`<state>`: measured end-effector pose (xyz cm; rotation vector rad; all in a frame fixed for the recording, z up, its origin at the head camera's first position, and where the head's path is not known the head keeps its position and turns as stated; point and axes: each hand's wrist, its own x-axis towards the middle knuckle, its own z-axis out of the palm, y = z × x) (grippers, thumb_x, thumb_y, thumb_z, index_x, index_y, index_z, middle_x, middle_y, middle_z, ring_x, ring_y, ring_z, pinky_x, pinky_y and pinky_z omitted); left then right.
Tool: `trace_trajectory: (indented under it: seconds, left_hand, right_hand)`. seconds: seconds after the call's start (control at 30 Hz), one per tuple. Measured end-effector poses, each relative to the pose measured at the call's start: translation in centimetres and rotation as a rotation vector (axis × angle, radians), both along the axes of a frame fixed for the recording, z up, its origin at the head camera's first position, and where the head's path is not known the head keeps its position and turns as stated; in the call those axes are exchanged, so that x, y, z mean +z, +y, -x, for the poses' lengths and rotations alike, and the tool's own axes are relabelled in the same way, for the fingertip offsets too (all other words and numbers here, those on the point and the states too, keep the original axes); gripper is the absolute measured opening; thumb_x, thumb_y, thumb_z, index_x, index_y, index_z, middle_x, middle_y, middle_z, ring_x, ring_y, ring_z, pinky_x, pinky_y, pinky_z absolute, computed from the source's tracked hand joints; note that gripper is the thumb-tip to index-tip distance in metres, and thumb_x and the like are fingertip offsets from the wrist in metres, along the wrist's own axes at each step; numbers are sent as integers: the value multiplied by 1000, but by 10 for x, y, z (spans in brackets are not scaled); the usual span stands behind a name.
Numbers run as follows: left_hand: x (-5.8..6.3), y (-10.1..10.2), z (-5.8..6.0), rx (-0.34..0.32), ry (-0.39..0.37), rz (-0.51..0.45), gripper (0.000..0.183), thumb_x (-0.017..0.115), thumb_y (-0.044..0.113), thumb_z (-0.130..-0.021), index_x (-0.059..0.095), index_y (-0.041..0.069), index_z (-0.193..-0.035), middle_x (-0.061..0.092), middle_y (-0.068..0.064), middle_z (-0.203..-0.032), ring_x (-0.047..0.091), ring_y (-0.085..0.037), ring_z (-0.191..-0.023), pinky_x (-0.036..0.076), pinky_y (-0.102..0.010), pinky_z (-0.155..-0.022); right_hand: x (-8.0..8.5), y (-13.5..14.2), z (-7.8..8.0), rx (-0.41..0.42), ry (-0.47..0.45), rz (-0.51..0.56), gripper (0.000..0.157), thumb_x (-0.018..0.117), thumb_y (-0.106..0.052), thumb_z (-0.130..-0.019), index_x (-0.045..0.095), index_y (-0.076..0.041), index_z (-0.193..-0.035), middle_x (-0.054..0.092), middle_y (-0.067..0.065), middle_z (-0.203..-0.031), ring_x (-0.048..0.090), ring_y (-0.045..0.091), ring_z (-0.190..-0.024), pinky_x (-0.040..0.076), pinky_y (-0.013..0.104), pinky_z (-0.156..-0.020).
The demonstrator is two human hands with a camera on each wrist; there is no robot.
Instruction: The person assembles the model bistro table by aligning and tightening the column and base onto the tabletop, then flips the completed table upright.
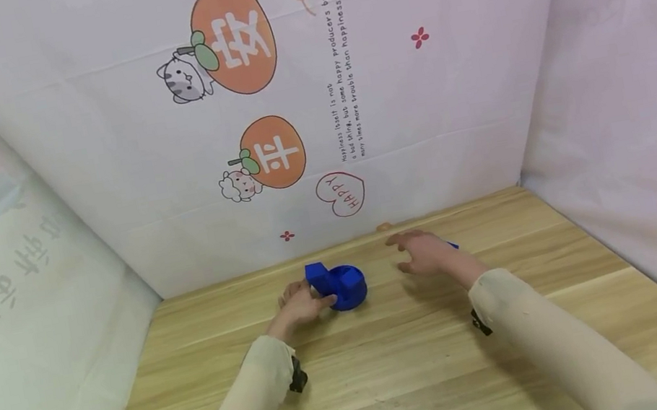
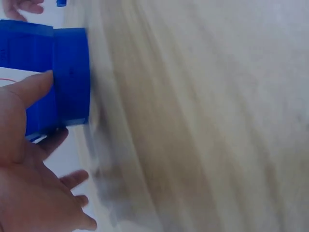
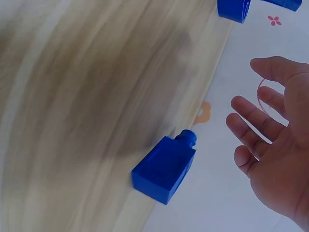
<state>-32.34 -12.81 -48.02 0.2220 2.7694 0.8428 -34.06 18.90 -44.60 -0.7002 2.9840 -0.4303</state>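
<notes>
A round blue base (image 1: 353, 298) with a raised blue block (image 1: 317, 274) on its left stands on the table, and a smaller blue piece (image 1: 351, 276) shows within its rim. My left hand (image 1: 303, 304) grips its left side. In the left wrist view the thumb (image 2: 36, 88) presses the near face of the blue part while fingers reach beneath it. My right hand (image 1: 426, 253) hovers over the table, fingers spread, holding nothing. Beside it lies a blue box-shaped piece with a round ridged neck (image 3: 164, 169), mostly hidden behind the right hand in the head view.
The wood-grain table (image 1: 374, 387) meets a printed white cloth wall (image 1: 408, 132) close behind the blue base. More cloth walls rise at the left (image 1: 13, 326) and right (image 1: 641, 142). Small black devices sit at the left wrist (image 1: 297, 376) and right wrist (image 1: 480, 323).
</notes>
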Motion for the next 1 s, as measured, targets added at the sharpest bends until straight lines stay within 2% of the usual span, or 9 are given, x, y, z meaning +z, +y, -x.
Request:
trace_trajectory:
  seconds: [0.1,0.23,0.47,0.63,0.83,1.0]
  left_hand:
    - [2,-3,2,-16,33,11,75,61,45,-96,38,2,-152,32,-23,-160,12,-41,-152,-1,-69,-119]
    - [1,-5,2,-13,56,13,73,65,47,-93,46,3,-148,35,-20,-158,16,-39,-152,-1,-70,-119]
    - [0,1,2,-51,106,76,56,58,40,-98,53,8,-144,45,-16,-154,24,-39,-149,9,-72,-116]
    - [-2,3,1,-17,103,48,54,60,41,-97,55,12,-142,47,-14,-152,26,-38,-148,9,-70,-118]
    - [-4,4,3,15,166,52,41,62,27,-97,60,15,-137,47,-16,-150,30,-40,-145,9,-68,-118]
    - [-7,2,2,21,159,6,41,64,30,-96,61,19,-135,49,-15,-148,33,-41,-144,11,-68,-118]
  right_hand:
    - [-3,4,1,-8,6,10,59,67,-25,-94,46,-10,-147,65,18,-130,56,40,-126,42,57,-108]
    - [-7,9,1,-17,-1,23,59,68,-24,-94,47,-9,-147,66,18,-129,57,40,-124,45,57,-105]
    - [-11,11,-3,-26,-17,48,58,67,-24,-94,47,-10,-147,66,17,-128,57,40,-124,45,57,-104]
    - [-12,10,-4,-34,-21,42,58,66,-25,-95,46,-11,-147,66,17,-129,57,40,-124,43,58,-106]
    - [-11,11,-6,-29,-25,43,57,66,-26,-95,47,-12,-147,66,17,-129,57,40,-124,41,57,-108]
    - [-12,12,-8,-30,-29,29,58,65,-27,-96,45,-12,-148,65,17,-130,55,41,-126,42,58,-107]
